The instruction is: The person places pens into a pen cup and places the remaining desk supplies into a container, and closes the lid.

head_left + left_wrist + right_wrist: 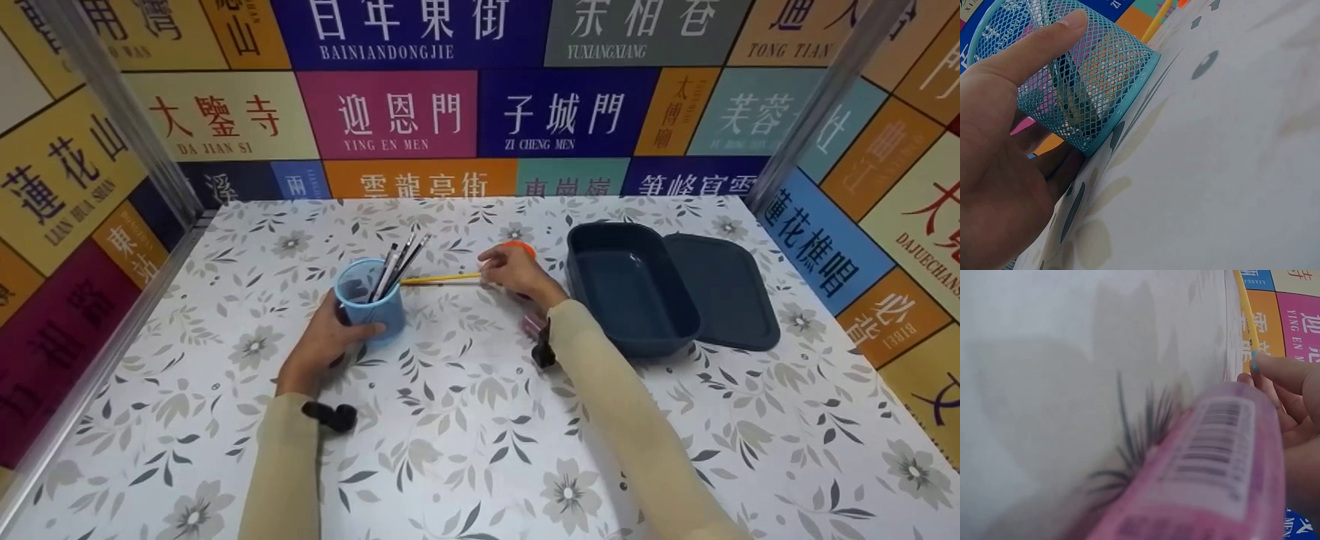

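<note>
A light blue mesh pen cup [373, 311] stands on the left with several pens [394, 266] leaning in it. My left hand [330, 337] holds it, thumb across the near side [1033, 50] and fingers behind. The right hand [514, 271] pinches a yellow pencil [442, 278] by one end, near its turquoise band [1255, 360]. The pencil runs level toward the cup, and its far end overlaps the cup's edge in the head view. Below the right wrist lies a pink bottle [1202, 461] with a barcode label, mostly hidden by the arm in the head view.
An orange thing [520, 246] shows partly behind the right hand. To the right sit a dark blue rectangular container [634, 292] and its flat lid [724, 292]. Panels with lettering [405, 112] border the flower-patterned tabletop [450, 450] at the back and sides.
</note>
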Action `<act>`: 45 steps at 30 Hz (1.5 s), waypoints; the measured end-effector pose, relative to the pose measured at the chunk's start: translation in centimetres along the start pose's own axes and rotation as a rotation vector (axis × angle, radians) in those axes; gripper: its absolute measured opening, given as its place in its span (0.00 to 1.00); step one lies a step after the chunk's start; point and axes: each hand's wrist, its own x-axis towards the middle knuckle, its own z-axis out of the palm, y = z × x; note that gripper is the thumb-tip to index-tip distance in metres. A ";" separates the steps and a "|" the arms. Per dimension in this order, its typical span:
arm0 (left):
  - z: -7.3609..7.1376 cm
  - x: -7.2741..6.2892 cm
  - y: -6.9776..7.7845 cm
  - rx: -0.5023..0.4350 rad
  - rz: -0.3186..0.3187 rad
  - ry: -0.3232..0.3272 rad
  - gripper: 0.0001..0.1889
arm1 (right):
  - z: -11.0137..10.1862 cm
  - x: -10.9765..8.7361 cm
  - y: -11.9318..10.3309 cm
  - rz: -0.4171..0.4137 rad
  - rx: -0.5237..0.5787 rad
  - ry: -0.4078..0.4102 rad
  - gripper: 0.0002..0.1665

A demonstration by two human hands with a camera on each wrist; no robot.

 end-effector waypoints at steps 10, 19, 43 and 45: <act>0.0 -0.1 0.0 -0.009 -0.007 0.003 0.65 | 0.4 0.1 -1.6 0.032 0.274 0.112 0.24; 0.3 -0.3 0.0 0.002 0.003 0.009 0.62 | 1.3 -0.3 -4.0 0.038 0.611 0.241 0.27; 0.1 0.0 -0.2 0.015 0.057 0.004 0.60 | 0.1 -2.3 -6.9 -0.091 0.894 0.455 0.19; 0.1 -0.1 -0.2 0.015 0.067 0.004 0.60 | 0.1 -2.5 -7.4 -0.125 0.875 0.476 0.17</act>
